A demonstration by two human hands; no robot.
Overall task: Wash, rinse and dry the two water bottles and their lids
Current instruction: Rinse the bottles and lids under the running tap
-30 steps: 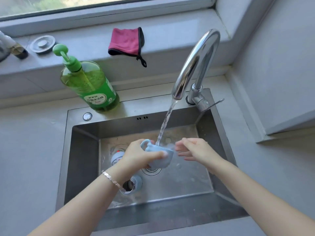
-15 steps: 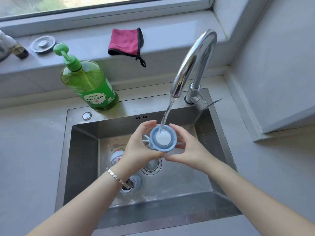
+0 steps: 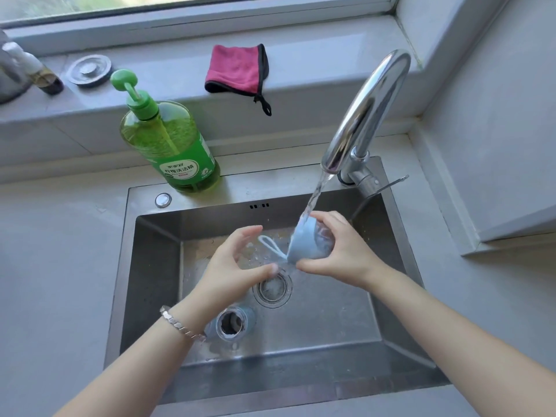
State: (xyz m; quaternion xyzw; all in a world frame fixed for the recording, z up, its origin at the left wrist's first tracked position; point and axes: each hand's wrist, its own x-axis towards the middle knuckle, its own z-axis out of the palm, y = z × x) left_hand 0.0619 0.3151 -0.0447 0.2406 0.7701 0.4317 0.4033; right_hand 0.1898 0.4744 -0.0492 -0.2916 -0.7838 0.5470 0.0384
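My right hand (image 3: 340, 254) grips a light blue bottle lid (image 3: 307, 242) tilted on its side under the running water, its white carry loop (image 3: 270, 245) hanging to the left. My left hand (image 3: 237, 266) is just left of the lid, fingers loosely curved, holding nothing. A clear water bottle (image 3: 231, 323) lies in the steel sink (image 3: 150, 266) below my left wrist, its open mouth facing up at the camera. Most of its body is hidden by my arm.
The chrome tap (image 3: 367, 109) arches over the sink with water streaming down; its lever (image 3: 391, 182) points right. A green dish soap bottle (image 3: 171, 145) stands at the sink's back left. A pink cloth (image 3: 237, 70) and a metal drain cover (image 3: 88, 69) lie on the windowsill.
The lid passed from both hands into my right hand alone and turned from face-up to tilted sideways. My left hand let go and drew back to the left.
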